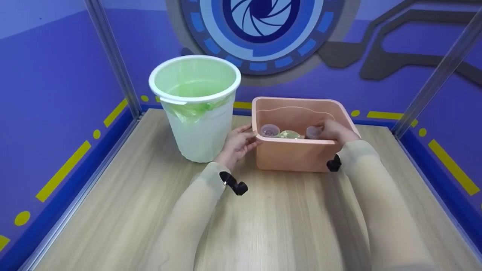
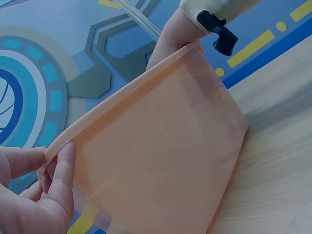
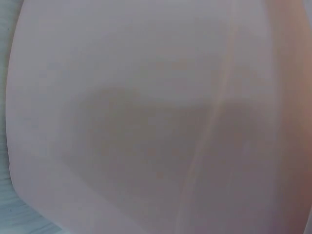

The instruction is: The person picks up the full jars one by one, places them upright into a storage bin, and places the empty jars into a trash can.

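Head view shows a peach-coloured rectangular plastic tub (image 1: 297, 152) standing on the light wooden desk (image 1: 278, 222), with the left hand (image 1: 239, 143) pinching its near left rim corner between thumb and fingers, seemingly to steady it. The right hand (image 1: 335, 131) reaches over the near rim into the tub, fingers curled at a small clear lidded cup (image 1: 313, 132), though I cannot tell if they grip it; a second small cup (image 1: 270, 131) lies beside it. Beyond the left hand stands a white round bin with green liner (image 1: 196, 109), and no readable writing shows anywhere.
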Demonstrator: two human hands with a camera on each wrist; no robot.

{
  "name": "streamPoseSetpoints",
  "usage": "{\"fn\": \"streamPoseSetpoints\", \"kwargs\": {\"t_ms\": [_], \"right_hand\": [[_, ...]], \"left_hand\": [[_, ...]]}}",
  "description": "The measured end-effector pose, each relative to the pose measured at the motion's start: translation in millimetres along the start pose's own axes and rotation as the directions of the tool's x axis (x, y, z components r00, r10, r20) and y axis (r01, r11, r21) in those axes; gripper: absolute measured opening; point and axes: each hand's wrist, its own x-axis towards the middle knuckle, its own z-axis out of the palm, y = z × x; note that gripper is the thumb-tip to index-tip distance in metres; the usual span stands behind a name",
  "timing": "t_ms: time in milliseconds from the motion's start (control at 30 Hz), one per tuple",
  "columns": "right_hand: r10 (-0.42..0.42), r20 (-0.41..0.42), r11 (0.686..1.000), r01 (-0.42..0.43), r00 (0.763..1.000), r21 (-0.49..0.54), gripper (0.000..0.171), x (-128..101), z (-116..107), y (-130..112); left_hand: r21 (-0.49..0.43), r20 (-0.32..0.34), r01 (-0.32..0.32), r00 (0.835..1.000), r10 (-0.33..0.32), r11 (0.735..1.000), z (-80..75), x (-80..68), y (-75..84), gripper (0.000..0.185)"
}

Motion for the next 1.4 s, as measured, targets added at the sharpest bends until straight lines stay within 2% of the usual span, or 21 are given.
{"fn": "streamPoseSetpoints", "kwargs": {"t_ms": [167,300,433,533,633,767,933,1000,1067,1133,1200,1267,1300,1400], "right_hand": [[0.011,-0.008,1.000,-0.011,1.000,0.001,0.065,1,-1,-1],[-0.026,-0.030,1.000,0.026,0.999,-0.009,0.062,2,-1,-2],[-0.056,-0.060,0.998,0.058,0.997,0.033,0.063,1,1,-7],[-0.052,-0.119,0.996,0.060,0.991,0.062,0.068,-1,4,-15],[-0.088,-0.226,0.994,0.101,0.970,0.048,0.064,-4,8,-26],[-0.198,-0.369,0.976,0.216,0.908,0.009,0.051,-12,18,-43],[-0.359,-0.484,0.921,0.386,0.798,-0.046,0.045,-28,40,-66],[-0.416,-0.513,0.887,0.460,0.751,-0.045,0.043,-36,52,-76],[-0.470,-0.530,0.839,0.544,0.706,-0.020,0.042,-42,66,-85],[-0.525,-0.532,0.785,0.620,0.665,0.000,0.043,-49,81,-95],[-0.579,-0.512,0.730,0.684,0.635,0.023,0.045,-55,97,-103],[-0.618,-0.456,0.693,0.717,0.640,0.066,0.051,-60,113,-111],[-0.629,-0.419,0.689,0.719,0.655,0.090,0.054,-61,121,-115],[-0.637,-0.279,0.709,0.688,0.718,0.153,0.070,-63,149,-125]], "left_hand": [[0.000,-0.003,0.005,1.000,-0.005,1.000,0.1,-0.4,1.2,0.049],[0.002,-0.001,0.011,1.000,-0.011,1.000,0.1,-1.0,2.1,0.048],[0.008,-0.004,0.008,1.000,-0.008,1.000,0.1,-2.2,2.5,0.049],[0.016,-0.011,0.009,1.000,-0.009,1.000,-0.8,-3.7,2.6,0.047],[0.030,-0.018,0.033,0.999,-0.032,0.999,-4.6,-6.8,3.9,0.041],[0.043,-0.027,0.067,0.997,-0.066,0.997,-18.2,-16.7,11.1,0.030],[0.118,0.013,0.025,1.000,-0.026,0.993,-47.1,-40.1,34.9,0.030],[0.169,0.035,-0.007,0.999,0.001,0.986,-63.6,-51.3,45.9,0.036],[0.204,0.043,-0.030,0.999,0.022,0.979,-83.9,-62.2,55.2,0.040],[0.201,0.011,-0.043,0.999,0.042,0.979,-105.8,-72.8,64.4,0.042],[0.163,-0.041,-0.061,0.997,0.068,0.985,-126.5,-83.1,75.0,0.038],[0.092,-0.112,-0.089,0.989,0.099,0.992,-143.2,-92.9,88.2,0.030],[0.056,-0.150,-0.112,0.982,0.119,0.992,-149.2,-97.3,95.7,0.025],[-0.055,-0.237,-0.204,0.954,0.185,0.977,-159.3,-109.8,120.3,0.014]]}}
